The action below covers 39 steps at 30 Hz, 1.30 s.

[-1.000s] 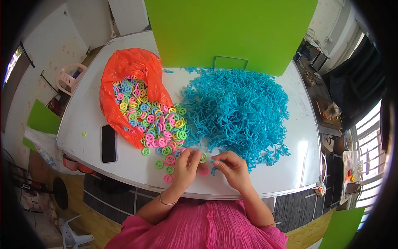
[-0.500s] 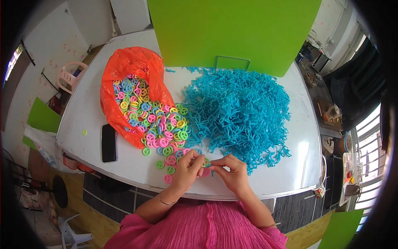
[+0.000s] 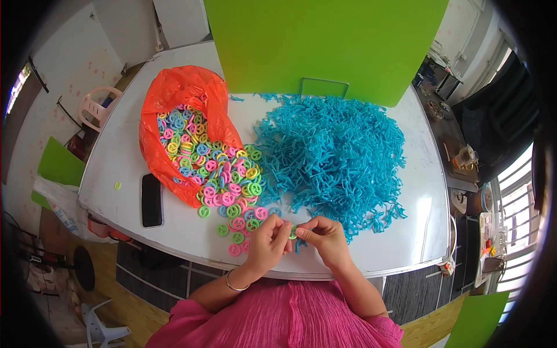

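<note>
My two hands meet near the table's front edge, fingers pinched together. Between the fingertips shows a small green plastic wheel [image 3: 293, 232], partly covered by the fingers. My left hand [image 3: 268, 243] closes on its left side and my right hand [image 3: 326, 239] on its right side. A small blue plastic piece [image 3: 299, 247] shows below the right fingertips; whether it is joined to the wheel I cannot tell. Loose pink, green, blue and yellow wheels [image 3: 237, 224] lie left of my hands. A big heap of blue plastic pieces [image 3: 333, 156] rises beyond them.
An orange-red plastic bag [image 3: 154, 124] lies open at the left, wheels spilling out. Near it are a black phone [image 3: 152, 200] and a lone yellow-green wheel [image 3: 118, 185]. A tall green board [image 3: 325, 46] stands at the back of the white table [image 3: 110, 156].
The right hand has turned slightly, its fingers closing over the green wheel, which now shows between both hands' fingertips. The left hand has shifted only a little.
</note>
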Motion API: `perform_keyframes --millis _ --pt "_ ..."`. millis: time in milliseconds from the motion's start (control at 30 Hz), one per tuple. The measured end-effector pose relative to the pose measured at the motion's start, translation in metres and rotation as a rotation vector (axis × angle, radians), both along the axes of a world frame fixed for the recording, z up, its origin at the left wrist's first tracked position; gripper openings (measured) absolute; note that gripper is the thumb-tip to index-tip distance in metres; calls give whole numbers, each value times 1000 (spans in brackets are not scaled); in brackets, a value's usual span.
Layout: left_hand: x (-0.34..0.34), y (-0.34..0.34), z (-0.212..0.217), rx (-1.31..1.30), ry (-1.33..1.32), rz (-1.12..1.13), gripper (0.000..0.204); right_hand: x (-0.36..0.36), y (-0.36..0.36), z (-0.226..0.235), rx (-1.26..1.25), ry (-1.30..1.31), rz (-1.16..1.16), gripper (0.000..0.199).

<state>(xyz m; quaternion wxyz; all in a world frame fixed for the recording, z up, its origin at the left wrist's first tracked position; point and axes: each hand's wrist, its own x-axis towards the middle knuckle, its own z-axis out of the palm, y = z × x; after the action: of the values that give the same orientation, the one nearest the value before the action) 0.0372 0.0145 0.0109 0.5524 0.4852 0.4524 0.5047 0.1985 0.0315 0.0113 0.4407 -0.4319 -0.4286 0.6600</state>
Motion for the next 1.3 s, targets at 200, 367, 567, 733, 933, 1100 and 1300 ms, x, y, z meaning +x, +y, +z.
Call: perform_keyframes --millis 200,367,567,733,933,1100,1300 --pt "5 -3 -5 99 61 113 20 -10 -9 3 80 -190 -87 7" --pt "6 -3 -2 225 263 180 21 -10 -7 2 444 -462 -138 12" --pt "-19 8 18 5 68 17 14 1 4 -3 -15 17 -61 9" --pt "-23 13 26 388 392 -63 28 3 5 0 -109 176 -40 9" --pt "-21 6 8 175 226 -76 18 8 3 10 -75 -38 -5 15" --pt "-39 15 9 -64 61 -77 13 10 -11 32 777 -413 -72 38" --pt "-24 8 20 -41 -9 -214 20 6 -1 26 1108 -385 -53 22"
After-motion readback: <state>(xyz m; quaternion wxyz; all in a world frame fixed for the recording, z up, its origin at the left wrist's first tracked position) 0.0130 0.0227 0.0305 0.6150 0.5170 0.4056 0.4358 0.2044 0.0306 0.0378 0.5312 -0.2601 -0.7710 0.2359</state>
